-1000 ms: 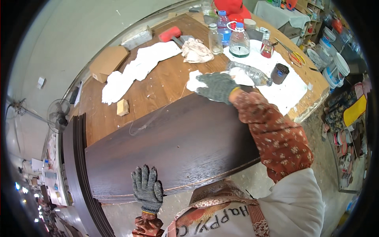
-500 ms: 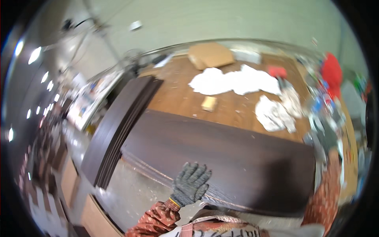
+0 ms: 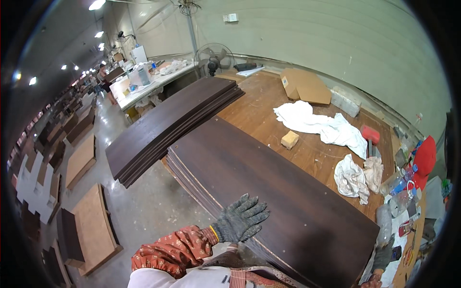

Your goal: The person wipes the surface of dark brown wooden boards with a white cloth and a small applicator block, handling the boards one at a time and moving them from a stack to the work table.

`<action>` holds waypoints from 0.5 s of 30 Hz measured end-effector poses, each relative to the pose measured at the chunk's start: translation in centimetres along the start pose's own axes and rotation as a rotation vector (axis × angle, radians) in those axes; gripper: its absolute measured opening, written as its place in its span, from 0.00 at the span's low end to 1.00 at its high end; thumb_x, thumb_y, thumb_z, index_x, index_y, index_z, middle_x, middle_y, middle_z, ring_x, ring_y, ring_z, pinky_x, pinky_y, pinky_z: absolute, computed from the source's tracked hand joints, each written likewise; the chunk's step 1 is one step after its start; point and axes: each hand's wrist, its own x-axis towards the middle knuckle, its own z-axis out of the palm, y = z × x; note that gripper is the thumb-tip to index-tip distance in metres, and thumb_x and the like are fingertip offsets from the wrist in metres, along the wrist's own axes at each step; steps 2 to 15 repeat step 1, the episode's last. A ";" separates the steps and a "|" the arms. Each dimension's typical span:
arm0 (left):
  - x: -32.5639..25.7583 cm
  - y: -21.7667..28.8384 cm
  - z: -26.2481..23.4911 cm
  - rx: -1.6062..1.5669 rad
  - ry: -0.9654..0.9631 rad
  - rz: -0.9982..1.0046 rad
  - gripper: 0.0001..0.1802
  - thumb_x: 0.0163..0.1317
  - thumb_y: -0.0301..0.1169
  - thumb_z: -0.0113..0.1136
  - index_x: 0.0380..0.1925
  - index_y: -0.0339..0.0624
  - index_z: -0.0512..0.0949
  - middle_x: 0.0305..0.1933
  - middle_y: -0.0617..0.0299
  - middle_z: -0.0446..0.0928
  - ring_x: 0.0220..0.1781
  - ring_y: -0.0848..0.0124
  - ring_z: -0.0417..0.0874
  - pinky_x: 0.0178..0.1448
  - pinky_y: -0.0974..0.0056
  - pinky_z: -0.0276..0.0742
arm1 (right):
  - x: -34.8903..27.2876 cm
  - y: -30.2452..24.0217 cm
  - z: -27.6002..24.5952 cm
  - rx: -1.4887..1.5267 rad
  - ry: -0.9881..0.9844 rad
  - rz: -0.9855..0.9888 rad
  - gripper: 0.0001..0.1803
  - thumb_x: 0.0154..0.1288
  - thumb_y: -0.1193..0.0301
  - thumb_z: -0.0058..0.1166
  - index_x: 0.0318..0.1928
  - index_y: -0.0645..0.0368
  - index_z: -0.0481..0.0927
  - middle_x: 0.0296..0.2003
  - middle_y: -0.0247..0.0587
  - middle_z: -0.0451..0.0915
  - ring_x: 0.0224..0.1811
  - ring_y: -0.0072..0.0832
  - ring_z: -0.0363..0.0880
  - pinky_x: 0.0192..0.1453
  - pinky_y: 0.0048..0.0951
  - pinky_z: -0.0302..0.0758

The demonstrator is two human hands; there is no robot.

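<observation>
My left hand (image 3: 242, 220), in a grey knit glove with a yellow-edged cuff, lies flat with fingers spread on the near edge of a stack of dark brown boards (image 3: 273, 177). The top board carries a few small pale specks. My right hand (image 3: 382, 257), also gloved, is at the lower right, past the stack's right end. It is beside a clear plastic bottle (image 3: 384, 225) lying on its side, among small items. Its fingers are too indistinct to show whether anything is held.
A second stack of dark boards (image 3: 173, 127) overlaps the left end. Farther back on the wooden table (image 3: 259, 103) are white cloths (image 3: 319, 126), a yellow sponge-like block (image 3: 289, 139), a red-headed mallet (image 3: 370, 135) and cardboard (image 3: 307, 86). A fan (image 3: 213, 60) stands behind; panels (image 3: 93, 230) lie left.
My view has swung left, showing more of the workshop floor and the fan. The left hand remains spread on the board. My right hand now appears lower, near the picture's bottom edge.
</observation>
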 end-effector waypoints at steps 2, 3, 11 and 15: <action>0.1 0.3 -0.1 0.004 -0.032 0.003 0.30 0.61 0.49 0.45 0.64 0.56 0.63 0.70 0.63 0.56 0.72 0.60 0.52 0.75 0.51 0.39 | 0.0 1.4 -0.4 0.039 0.091 -0.139 0.41 0.54 0.75 0.51 0.68 0.58 0.51 0.58 0.55 0.69 0.54 0.40 0.75 0.58 0.35 0.68; 0.1 0.3 -0.1 0.004 -0.032 0.003 0.30 0.61 0.49 0.45 0.64 0.56 0.63 0.70 0.63 0.56 0.72 0.60 0.52 0.75 0.51 0.39 | 0.0 1.4 -0.4 0.039 0.091 -0.139 0.41 0.54 0.75 0.51 0.68 0.58 0.51 0.58 0.55 0.69 0.54 0.40 0.75 0.58 0.35 0.68; 0.1 0.3 -0.1 0.004 -0.032 0.003 0.30 0.61 0.49 0.45 0.64 0.56 0.63 0.70 0.63 0.56 0.72 0.60 0.52 0.75 0.51 0.39 | 0.0 1.4 -0.4 0.039 0.091 -0.139 0.41 0.54 0.75 0.51 0.68 0.58 0.51 0.58 0.55 0.69 0.54 0.40 0.75 0.58 0.35 0.68; 0.1 0.3 -0.1 0.004 -0.032 0.003 0.30 0.61 0.49 0.45 0.64 0.56 0.63 0.70 0.63 0.56 0.72 0.60 0.52 0.75 0.51 0.39 | 0.0 1.4 -0.4 0.039 0.091 -0.139 0.41 0.54 0.75 0.51 0.68 0.58 0.51 0.58 0.55 0.69 0.54 0.40 0.75 0.58 0.35 0.68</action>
